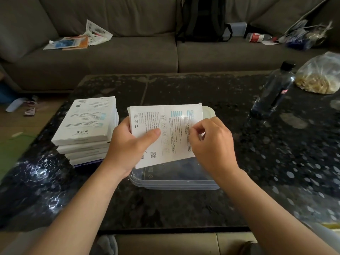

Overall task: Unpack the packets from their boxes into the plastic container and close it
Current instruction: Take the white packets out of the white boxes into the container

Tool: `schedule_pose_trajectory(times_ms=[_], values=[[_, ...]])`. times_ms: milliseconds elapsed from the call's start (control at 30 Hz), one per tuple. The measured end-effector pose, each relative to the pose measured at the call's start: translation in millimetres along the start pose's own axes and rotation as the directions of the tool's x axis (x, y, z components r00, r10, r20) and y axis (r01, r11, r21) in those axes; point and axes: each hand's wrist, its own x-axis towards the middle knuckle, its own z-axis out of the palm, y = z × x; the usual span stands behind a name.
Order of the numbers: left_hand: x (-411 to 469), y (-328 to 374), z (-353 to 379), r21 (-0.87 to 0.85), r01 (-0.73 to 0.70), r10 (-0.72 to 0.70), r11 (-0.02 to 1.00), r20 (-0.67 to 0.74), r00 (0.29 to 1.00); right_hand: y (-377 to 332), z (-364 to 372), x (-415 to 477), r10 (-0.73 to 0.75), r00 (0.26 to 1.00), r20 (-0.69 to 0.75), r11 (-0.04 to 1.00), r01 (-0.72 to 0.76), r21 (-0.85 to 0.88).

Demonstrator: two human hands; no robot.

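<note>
I hold a flat white printed box (165,124) above the clear plastic container (176,183) on the dark table. My left hand (128,146) grips the box's left edge, thumb across its printed face. My right hand (209,142) pinches the box's right edge with curled fingers. A stack of several similar white boxes (86,129) stands to the left of the container. The white lid (208,111) shows behind the held box. What lies inside the container is mostly hidden by the box and my hands.
A dark plastic bottle (274,91) stands at the right of the speckled black table (184,208), with a clear bag of yellowish bits (320,76) behind it. A grey sofa (128,52) beyond holds papers, a black backpack and clutter.
</note>
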Motion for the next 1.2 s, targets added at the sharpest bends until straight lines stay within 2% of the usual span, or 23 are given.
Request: schedule_pose_trajectory(times_ms=[200, 433, 533, 667, 867, 933, 1133, 1167, 1200], values=[[3, 2, -7, -0.026, 0.036, -0.035, 0.999, 0.012, 0.999, -3, -13, 9, 0.220, 0.961, 0.167, 0.956, -0.247, 0.160], [7, 1, -16, -0.149, 0.122, -0.116, 0.981, 0.050, 0.992, 2, -28, 20, 0.226, 0.933, 0.281, 0.861, -0.326, 0.390], [10, -2, -21, -0.213, 0.176, -0.164, 0.961, 0.072, 0.984, 3, -37, 25, 0.237, 0.910, 0.341, 0.740, -0.396, 0.544], [14, -5, -27, -0.279, 0.224, -0.190, 0.934, 0.144, 0.971, 4, -45, 30, 0.211, 0.865, 0.456, 0.490, -0.497, 0.716], [16, -8, -33, -0.338, 0.251, -0.194, 0.907, 0.194, 0.962, 3, -47, 33, 0.203, 0.809, 0.551, 0.179, -0.584, 0.792], [16, -8, -34, -0.352, 0.252, -0.187, 0.901, 0.208, 0.960, 4, -46, 35, 0.213, 0.802, 0.559, 0.107, -0.587, 0.802], [15, -8, -34, -0.336, 0.236, -0.168, 0.912, 0.218, 0.961, 7, -43, 34, 0.257, 0.756, 0.603, 0.029, -0.629, 0.777], [15, -8, -34, -0.342, 0.227, -0.164, 0.912, 0.204, 0.965, 7, -43, 34, 0.278, 0.754, 0.596, 0.077, -0.636, 0.768], [15, -8, -34, -0.344, 0.220, -0.162, 0.913, 0.189, 0.969, 7, -43, 34, 0.295, 0.764, 0.574, 0.176, -0.634, 0.753]])
